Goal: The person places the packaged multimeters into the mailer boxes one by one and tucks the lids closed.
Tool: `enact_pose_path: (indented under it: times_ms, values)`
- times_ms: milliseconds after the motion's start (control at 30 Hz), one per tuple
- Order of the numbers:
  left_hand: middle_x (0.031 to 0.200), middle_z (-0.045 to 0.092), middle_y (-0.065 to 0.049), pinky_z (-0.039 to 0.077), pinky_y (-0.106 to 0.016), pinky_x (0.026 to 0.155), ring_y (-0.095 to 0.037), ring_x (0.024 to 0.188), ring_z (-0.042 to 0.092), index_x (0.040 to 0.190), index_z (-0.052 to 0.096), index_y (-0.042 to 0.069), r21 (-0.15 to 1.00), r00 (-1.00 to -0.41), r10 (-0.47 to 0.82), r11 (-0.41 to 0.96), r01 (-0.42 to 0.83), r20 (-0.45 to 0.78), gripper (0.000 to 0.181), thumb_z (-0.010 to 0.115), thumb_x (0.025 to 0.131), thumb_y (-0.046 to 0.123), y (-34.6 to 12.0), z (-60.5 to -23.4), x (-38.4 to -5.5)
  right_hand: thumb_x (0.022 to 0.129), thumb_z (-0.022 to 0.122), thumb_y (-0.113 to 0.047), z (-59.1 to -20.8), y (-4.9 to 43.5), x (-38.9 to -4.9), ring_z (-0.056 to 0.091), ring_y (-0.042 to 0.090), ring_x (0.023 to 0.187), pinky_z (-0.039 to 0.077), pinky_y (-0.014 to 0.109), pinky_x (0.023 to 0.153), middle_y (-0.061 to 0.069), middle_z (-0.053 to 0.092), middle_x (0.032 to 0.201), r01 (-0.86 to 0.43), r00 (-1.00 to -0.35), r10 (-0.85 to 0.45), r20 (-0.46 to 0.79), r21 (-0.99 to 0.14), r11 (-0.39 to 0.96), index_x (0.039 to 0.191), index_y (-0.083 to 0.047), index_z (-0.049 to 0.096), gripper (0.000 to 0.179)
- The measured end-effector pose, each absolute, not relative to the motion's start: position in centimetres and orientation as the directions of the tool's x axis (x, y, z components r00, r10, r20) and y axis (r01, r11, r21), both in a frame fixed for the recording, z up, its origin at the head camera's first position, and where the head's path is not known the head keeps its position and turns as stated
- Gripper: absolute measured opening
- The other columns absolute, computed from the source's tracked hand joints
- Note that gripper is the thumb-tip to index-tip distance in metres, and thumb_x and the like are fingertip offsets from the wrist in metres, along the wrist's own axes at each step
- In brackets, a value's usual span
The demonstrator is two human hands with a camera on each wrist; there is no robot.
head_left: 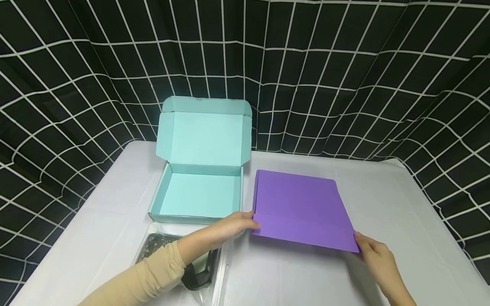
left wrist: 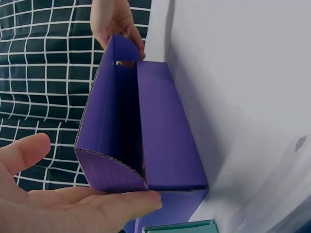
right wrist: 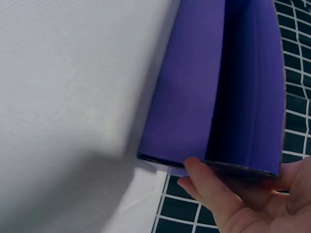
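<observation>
A purple cardboard box (head_left: 298,204) sits on the table with its lid slightly raised at the near edge, leaving a dark gap above the front wall. My left hand (head_left: 235,225) is at the lid's near left corner. In the left wrist view its straight fingers (left wrist: 121,206) press the side flap, while the thumb stands apart from the lid. At the near right corner, my right hand (head_left: 377,257) holds the lid between thumb and fingers. In the right wrist view one fingertip lies at the front wall's top corner.
Left of the purple box stands a light teal box (head_left: 199,191), its lid upright. In front of it lies a clear plastic package (head_left: 153,246) with dark contents, partly hidden by my left sleeve. A black grid-patterned cloth (head_left: 291,76) hangs around the white table (head_left: 291,280).
</observation>
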State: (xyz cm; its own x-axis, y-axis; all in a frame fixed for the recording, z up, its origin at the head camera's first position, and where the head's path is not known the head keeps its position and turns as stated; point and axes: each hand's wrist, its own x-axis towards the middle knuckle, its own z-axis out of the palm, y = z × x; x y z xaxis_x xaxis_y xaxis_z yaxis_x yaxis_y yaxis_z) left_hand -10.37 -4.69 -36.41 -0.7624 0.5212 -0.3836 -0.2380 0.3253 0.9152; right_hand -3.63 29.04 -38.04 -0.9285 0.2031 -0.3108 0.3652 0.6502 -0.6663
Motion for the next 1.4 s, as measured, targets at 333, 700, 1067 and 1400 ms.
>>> enact_pose_path:
  times_ms: [333,700,1067,1400]
  values:
    - [0.153,0.026,-0.027,0.014,-0.056,0.115,-0.042,0.143,0.018,0.146,0.025,-0.014,0.929,-0.773,0.545,0.335,-0.155,-0.326,0.063,0.055,0.095,0.01,-4.4,-37.4,-10.1,0.104,0.037,-0.039,-38.6,29.1,-3.4,0.063,0.022,0.108,0.047,0.042,0.099,0.03,0.049,0.132,0.385,-0.923,0.266,-0.279,-0.687,0.616,0.136,0.016,0.043,0.064]
    - [0.15,0.025,-0.034,0.02,-0.053,0.114,-0.045,0.139,0.026,0.145,0.015,-0.019,0.94,-0.761,0.572,0.31,-0.143,-0.305,0.067,0.054,0.094,0.0,-4.3,-38.1,-10.2,0.104,0.043,-0.035,-39.6,29.0,-3.2,0.056,-0.011,0.08,0.049,0.009,0.071,0.026,0.063,0.119,0.369,-0.927,0.267,-0.265,-0.776,0.511,0.137,0.013,0.044,0.059]
    - [0.15,0.027,-0.031,0.027,-0.048,0.112,-0.042,0.138,0.032,0.146,0.016,-0.017,0.937,-0.752,0.581,0.318,-0.141,-0.311,0.076,0.061,0.085,-0.011,-4.6,-38.2,-10.5,0.104,0.046,-0.024,-41.1,29.9,-3.1,0.057,-0.012,0.087,0.053,0.013,0.075,0.011,0.061,0.121,0.289,-0.954,0.191,-0.233,-0.886,0.362,0.137,0.023,0.034,0.058]
    - [0.139,0.048,-0.028,0.034,-0.049,0.109,-0.038,0.127,0.05,0.144,0.026,-0.016,0.868,-0.797,0.529,0.497,0.012,-0.292,0.084,0.075,0.076,-0.004,-4.6,-38.1,-11.2,0.1,0.055,-0.016,-41.6,30.3,-2.8,0.057,-0.013,0.088,0.053,0.012,0.073,-0.032,0.059,0.094,0.225,-0.968,0.188,-0.168,-0.911,0.346,0.132,0.024,0.039,0.054]
